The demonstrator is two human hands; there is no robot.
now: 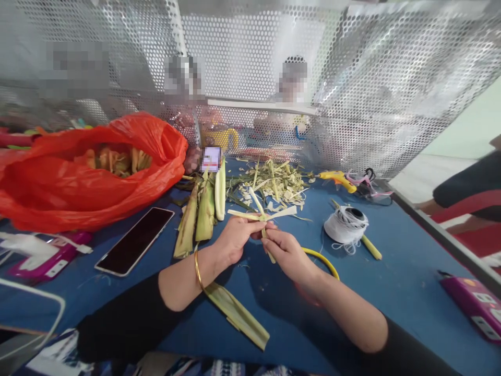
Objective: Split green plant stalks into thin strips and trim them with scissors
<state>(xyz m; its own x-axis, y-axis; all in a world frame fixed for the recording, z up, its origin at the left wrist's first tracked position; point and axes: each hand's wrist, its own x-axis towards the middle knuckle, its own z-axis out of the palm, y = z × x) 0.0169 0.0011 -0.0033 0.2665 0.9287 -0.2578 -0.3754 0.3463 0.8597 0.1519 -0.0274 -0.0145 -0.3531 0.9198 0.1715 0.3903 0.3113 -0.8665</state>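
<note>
My left hand (pixel 237 233) pinches the middle of a cross of pale green husk strips (pixel 283 212), whose ends stick out to several sides. Opposite it, my right hand (pixel 287 251) grips the strip that points down towards me. The fingers of both hands meet close under the crossing and partly hide it. A long flat piece of husk (pixel 238 315) lies on the table below my left wrist. Just beyond my left hand are whole green husks (pixel 205 209), and past the cross is a heap of husk scraps (pixel 276 183).
The blue table (pixel 407 292) holds a red plastic bag (pixel 156 141), a phone (pixel 135 242), a ball of white string (pixel 344 224), a yellow glue gun (pixel 338 181) and purple power strips (pixel 472 303). A perforated metal screen (pixel 250 47) closes the back. A person's legs (pixel 469 183) show at right.
</note>
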